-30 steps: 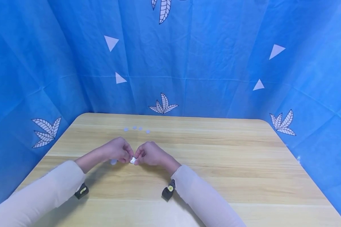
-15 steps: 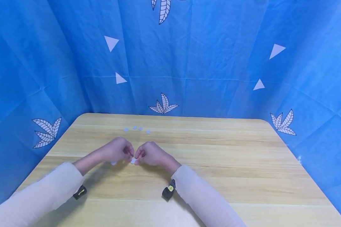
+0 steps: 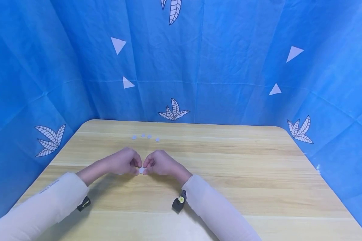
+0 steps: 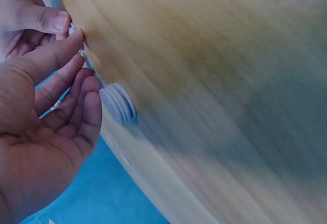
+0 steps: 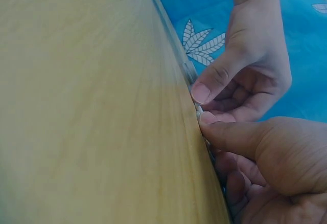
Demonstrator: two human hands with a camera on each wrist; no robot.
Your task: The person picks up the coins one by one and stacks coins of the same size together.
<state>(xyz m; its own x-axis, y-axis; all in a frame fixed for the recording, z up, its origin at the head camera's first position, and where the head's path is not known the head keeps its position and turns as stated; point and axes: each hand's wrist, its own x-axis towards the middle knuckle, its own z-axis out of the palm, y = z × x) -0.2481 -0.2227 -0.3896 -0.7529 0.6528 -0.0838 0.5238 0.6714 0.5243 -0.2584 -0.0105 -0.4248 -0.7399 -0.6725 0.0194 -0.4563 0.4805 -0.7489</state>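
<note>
A small round white disc [image 3: 141, 170], coin-like in shape, lies between my two hands just over the table. My right hand [image 3: 160, 163] pinches its right edge with thumb and fingers. From the other side my left hand [image 3: 124, 161] grips the left edge, the two thumbs almost meeting in the right wrist view. Close by the left hand's curled lower fingers stands a short stack of grey-white discs [image 4: 118, 103], which the left hand mostly covers in the head view. Part of the held disc is hidden by fingertips.
Several flat white discs [image 3: 134, 137] lie spread out towards the back of the wooden table [image 3: 229, 167]. A blue cloth [image 3: 223, 60] with leaf and triangle prints hangs behind and at both sides. Black wrist straps [image 3: 178, 204] sit under the sleeves.
The held disc has gone from a bright, shiny look to plain white. My left hand has shifted slightly and covers more of the stack; the right hand has stayed in place.
</note>
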